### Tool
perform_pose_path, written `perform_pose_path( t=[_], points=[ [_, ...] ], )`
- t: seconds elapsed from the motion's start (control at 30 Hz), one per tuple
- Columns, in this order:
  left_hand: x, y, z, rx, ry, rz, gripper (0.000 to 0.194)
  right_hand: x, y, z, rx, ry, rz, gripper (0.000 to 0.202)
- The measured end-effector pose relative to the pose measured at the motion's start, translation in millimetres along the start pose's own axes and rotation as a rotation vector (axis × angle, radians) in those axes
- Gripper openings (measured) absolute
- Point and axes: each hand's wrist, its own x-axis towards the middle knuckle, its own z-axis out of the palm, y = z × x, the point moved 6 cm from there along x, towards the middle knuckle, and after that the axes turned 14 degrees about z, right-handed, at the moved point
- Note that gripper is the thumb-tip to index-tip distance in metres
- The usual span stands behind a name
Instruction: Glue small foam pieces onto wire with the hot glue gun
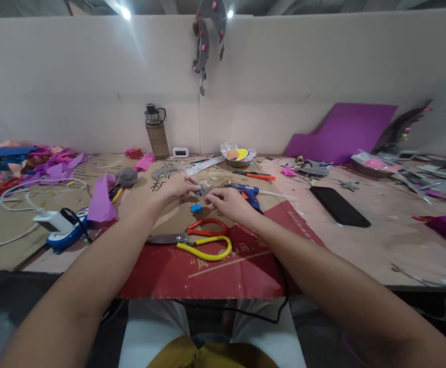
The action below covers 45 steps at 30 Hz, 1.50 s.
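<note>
My left hand [182, 186] is closed, its fingertips at a small greyish-blue piece [200, 190] over the brown cardboard. To its right, my right hand [223, 198] has its fingers pinched together; whatever they hold is too small to make out. A blue star-shaped piece [196, 208] lies just below the gap between both hands. Nearer to me, scissors with one red and one yellow handle [207, 250] rest on the red sheet [230, 278]. A blue glue gun [248, 193] lies right behind my right hand.
A bottle [157, 134] stands at the back beside a small white clock [180, 152]. Felt scraps [46, 163] and a power strip [67, 235] are at left. A black phone [339, 206], a purple sheet [341, 133] and a bowl [239, 162] lie right and behind.
</note>
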Motion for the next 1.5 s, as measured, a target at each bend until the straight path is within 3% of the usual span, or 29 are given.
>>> perform_pose_path(
  t=[0.17, 0.33, 0.47, 0.67, 0.87, 1.03, 1.17, 1.33, 1.5],
  points=[
    [9, -9, 8.3, 0.033, -0.034, -0.029, 0.013, 11, -10, -15, -0.223, 0.196, 0.015, 0.018],
    [10, -22, 6.6, -0.034, -0.033, -0.044, 0.021, 28, -19, -1, -0.436, 0.216, 0.088, 0.028],
    [4, -22, 5.3, -0.177, -0.040, -0.007, 0.029, 36, -20, 10, -0.336, 0.182, 0.064, 0.025],
    [-6, -9, 6.8, -0.451, -0.109, -0.010, 0.038, 32, -16, 0, -0.115, 0.243, 0.010, 0.023],
    [-5, -4, 7.3, -0.503, -0.086, -0.020, 0.037, 26, -14, -9, -0.254, 0.328, 0.008, 0.024],
    [-3, -18, -3.4, -0.415, 0.023, -0.088, 0.037, 22, -9, -6, -0.369, 0.294, 0.067, 0.019],
    [-2, -22, -7.3, -0.341, 0.038, -0.110, 0.033, 20, -6, -3, -0.386, 0.261, 0.069, 0.017],
    [-1, -26, -7.0, -0.358, 0.044, -0.115, 0.031, 23, -1, -2, -0.369, 0.241, 0.028, 0.028],
    [-1, -31, -10.3, -0.380, 0.098, -0.130, 0.034, 23, 4, 1, -0.435, 0.168, 0.076, 0.032]
  ],
)
